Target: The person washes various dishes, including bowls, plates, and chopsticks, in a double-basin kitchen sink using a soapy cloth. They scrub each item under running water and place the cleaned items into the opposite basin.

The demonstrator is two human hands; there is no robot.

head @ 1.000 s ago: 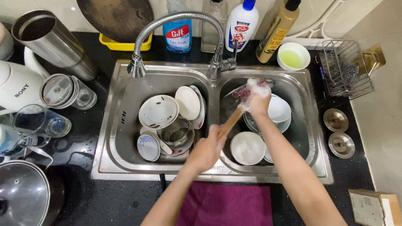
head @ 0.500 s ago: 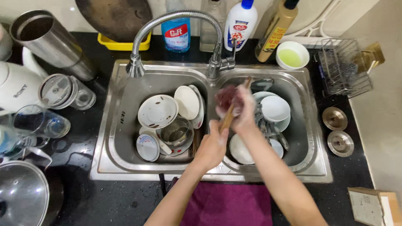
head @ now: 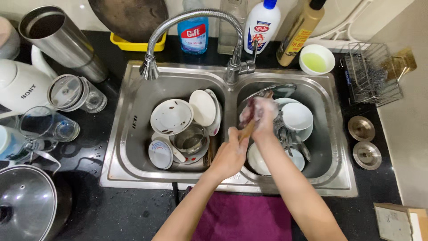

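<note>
Left hand (head: 231, 154) grips wooden handle (head: 246, 131); soapy right hand (head: 263, 117) apparently scrubs it.

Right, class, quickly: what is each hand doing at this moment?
Left hand: closed around a wooden handle.
Right hand: closed on a soapy sponge, pressed against the utensil's upper end.

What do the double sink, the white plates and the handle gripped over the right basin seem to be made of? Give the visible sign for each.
Double sink: probably stainless steel, brushed grey with bright glare.
White plates: glazed ceramic by their glossy white look, though melamine is possible.
Handle in the left hand: apparently wood, matt light brown. The soapy right hand hides its other end.
</note>
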